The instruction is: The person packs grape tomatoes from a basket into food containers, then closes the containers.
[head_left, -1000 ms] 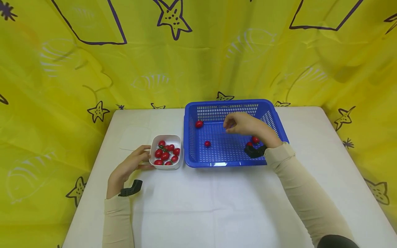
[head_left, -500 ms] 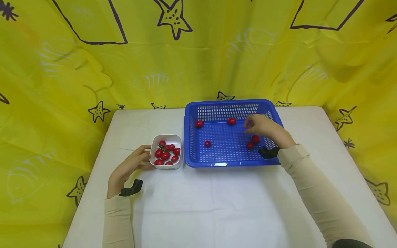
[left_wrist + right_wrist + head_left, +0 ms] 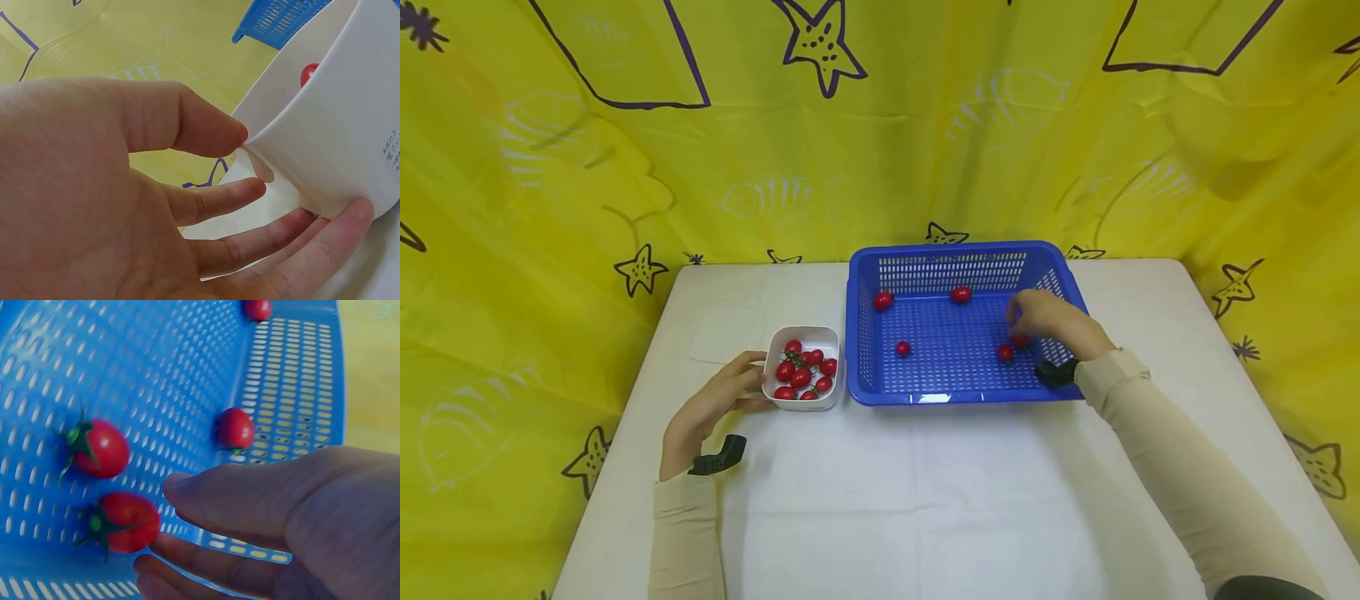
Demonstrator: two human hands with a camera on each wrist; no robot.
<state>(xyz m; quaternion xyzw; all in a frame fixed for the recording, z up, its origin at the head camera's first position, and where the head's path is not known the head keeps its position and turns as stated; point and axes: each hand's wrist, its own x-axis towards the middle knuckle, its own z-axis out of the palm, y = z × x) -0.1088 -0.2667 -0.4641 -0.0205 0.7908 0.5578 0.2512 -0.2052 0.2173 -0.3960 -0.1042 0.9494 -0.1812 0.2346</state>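
My left hand (image 3: 715,404) rests at the left side of a small white container (image 3: 803,402) holding several cherry tomatoes (image 3: 801,378). In the left wrist view, the thumb touches the container's rim and the fingertips lie along its outer wall. My right hand (image 3: 1052,318) is inside the blue basket (image 3: 953,397), at its right part. Its loosely bent fingers reach beside a red cherry tomato (image 3: 134,522) with a green stem; the index finger seems to touch it, while the thumb stands apart. Another cherry tomato (image 3: 103,449) lies close by.
More cherry tomatoes lie in the basket: one at the back left (image 3: 883,301), one at the back middle (image 3: 961,295) and one at the front left (image 3: 903,348). A clear lid (image 3: 728,333) lies behind the container. A yellow curtain (image 3: 880,167) hangs behind the table.
My right hand has moved from the basket's middle to the right, then down toward a tomato there. The back-middle tomato has come into sight. The left hand has stayed put.
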